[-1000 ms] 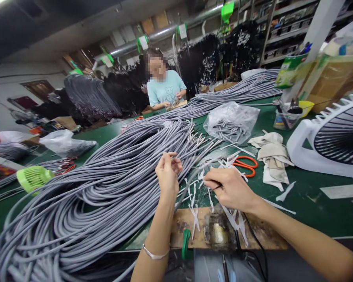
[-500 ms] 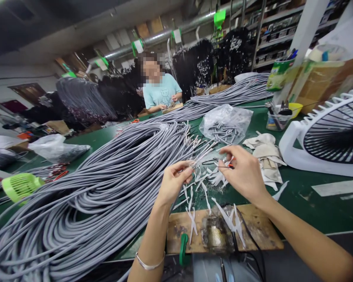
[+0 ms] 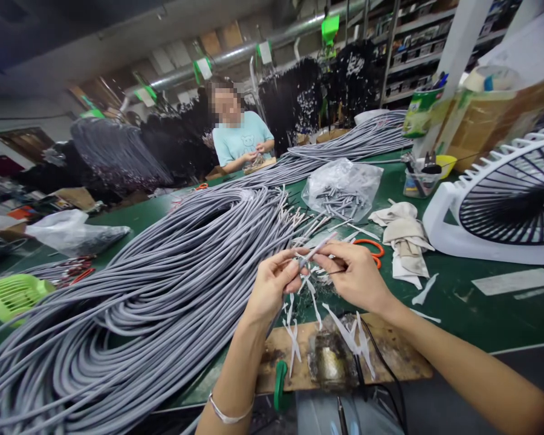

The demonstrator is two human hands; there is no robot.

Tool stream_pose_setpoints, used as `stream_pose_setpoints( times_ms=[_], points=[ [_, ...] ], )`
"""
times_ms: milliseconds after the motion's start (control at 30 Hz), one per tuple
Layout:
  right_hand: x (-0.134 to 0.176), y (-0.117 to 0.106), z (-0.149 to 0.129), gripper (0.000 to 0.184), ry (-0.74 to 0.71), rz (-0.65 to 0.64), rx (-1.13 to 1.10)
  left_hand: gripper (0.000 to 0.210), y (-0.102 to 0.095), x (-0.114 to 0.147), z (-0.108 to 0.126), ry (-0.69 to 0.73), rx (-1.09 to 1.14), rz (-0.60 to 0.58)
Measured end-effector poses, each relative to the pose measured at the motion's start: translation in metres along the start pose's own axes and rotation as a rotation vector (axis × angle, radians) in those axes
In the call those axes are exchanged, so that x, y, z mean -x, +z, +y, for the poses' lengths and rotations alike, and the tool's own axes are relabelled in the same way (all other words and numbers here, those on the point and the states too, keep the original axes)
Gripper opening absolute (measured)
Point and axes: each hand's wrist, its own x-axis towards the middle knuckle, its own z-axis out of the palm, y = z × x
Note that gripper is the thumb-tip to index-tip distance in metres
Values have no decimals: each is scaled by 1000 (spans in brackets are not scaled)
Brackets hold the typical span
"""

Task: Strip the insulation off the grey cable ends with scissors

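Observation:
My left hand is closed around a grey cable near its end, above the table. My right hand meets it there, thumb and fingers pinching the whitish wrapping at the cable's end. Beside the right hand, scissors with orange handles lie on the table, their blades hidden. White scraps are strewn below both hands. A large coil of grey cables spreads out to the left, with its stripped ends close to my left hand.
A stained wooden board with a metal block and a green clamp sits at the near edge. Rightward are cloth gloves and a white fan. Beyond lies a plastic bag of grey pieces. A person sits opposite.
My right hand has moved left from beside the orange-handled scissors to the cable end and now pinches its wrapping. The scissors lie uncovered. The left hand keeps its hold. The view has shifted slightly.

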Motion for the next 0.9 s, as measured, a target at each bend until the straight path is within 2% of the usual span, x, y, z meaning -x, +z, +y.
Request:
stream_pose_setpoints(
  times_ms=[100,200,367,433,533,633,800,900],
  points=[
    [0,-4,-1,15,87,18,-78,24,-1,0,0,33,-60,38],
    [2,-3,-2,17,178,-22,-216,22,1,1,-3,78,-145,100],
    [1,1,-1,15,209,-48,-387,20,5,4,-4,81,-258,145],
    [-2,-4,0,13,223,4,-433,21,6,5,-2,67,-282,153],
    [-8,-14,1,14,258,156,-449,23,5,5,2,65,-308,175],
    [-11,-21,2,15,251,253,-408,19,6,5,2,138,-382,177],
    [-8,-16,-1,23,210,87,-269,13,10,7,-1,365,-610,248],
    [-7,-14,-3,27,214,97,-303,16,11,10,-2,355,-570,228]
  ],
)
